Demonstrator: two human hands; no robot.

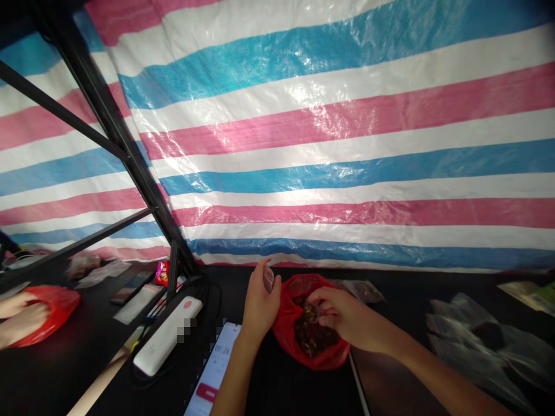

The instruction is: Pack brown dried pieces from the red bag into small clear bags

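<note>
A red plastic bag (291,341) stands on the black table with its mouth spread wide. Loose dark brown bits with paler flecks (314,340) lie inside; their kind is not clear. My right hand (347,315) reaches over the bag's mouth, its fingers pinched on a small clear cup-like piece (311,314) with some bits in it. At the bag's left rim is my left hand (261,300), fingers curled round a small clear plastic thing (269,279) that I cannot make out fully.
Left of my arm lie a phone (219,364) with a timer and a white power strip (167,338). Clear plastic bags (472,335) lie at right, a flat packet (362,290) behind the red bag. Another person's hands (26,315) work in a red bag (65,303) beyond a black frame (150,196).
</note>
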